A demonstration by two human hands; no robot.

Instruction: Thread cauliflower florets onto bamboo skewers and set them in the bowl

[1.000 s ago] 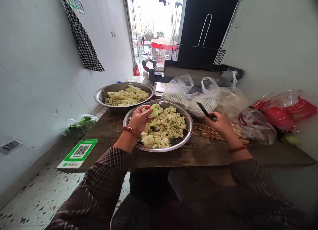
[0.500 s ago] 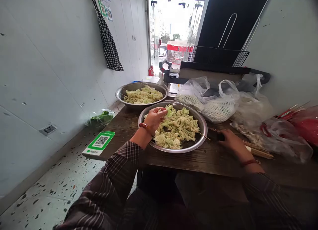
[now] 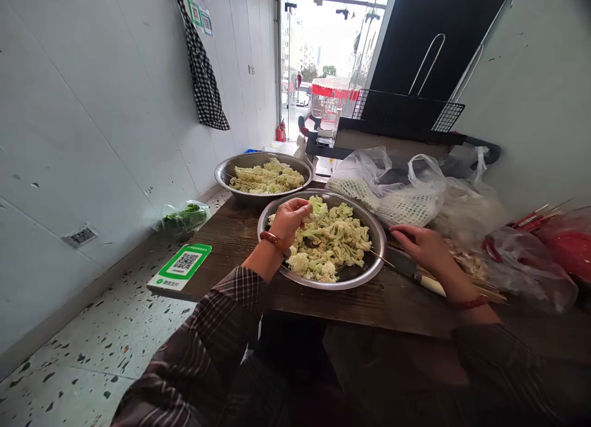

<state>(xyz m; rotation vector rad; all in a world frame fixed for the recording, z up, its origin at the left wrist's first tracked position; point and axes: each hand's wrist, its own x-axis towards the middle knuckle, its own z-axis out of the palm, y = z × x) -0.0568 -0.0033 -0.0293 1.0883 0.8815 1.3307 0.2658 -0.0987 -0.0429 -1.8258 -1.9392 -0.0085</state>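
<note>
My left hand (image 3: pixel 289 223) is closed on a pale green cauliflower floret (image 3: pixel 317 207), held above the near side of a metal bowl (image 3: pixel 379 255). Many cauliflower florets (image 3: pixel 339 236) fill that bowl, and a thin wooden skewer (image 3: pixel 381 258) sticks out over its right rim. My right hand (image 3: pixel 422 248) is raised just right of the bowl, thumb and fingertips pinched together; what they hold is too thin to make out. Under it lie a knife with a pale wooden handle (image 3: pixel 430 284) and a bundle of bamboo skewers (image 3: pixel 489 291), partly hidden by the hand.
Behind on the left stands a second metal bowl (image 3: pixel 221 176) of cauliflower with skewers across it. Plastic bags (image 3: pixel 406 199) crowd the table's back right. A green payment-code sign (image 3: pixel 182 266) sits at the left corner; bagged greens (image 3: pixel 187 216) lie beyond the left edge.
My right hand has lifted away from the skewers and moved slightly up and left, uncovering the knife handle. My left hand stays over the bowl with the floret.
</note>
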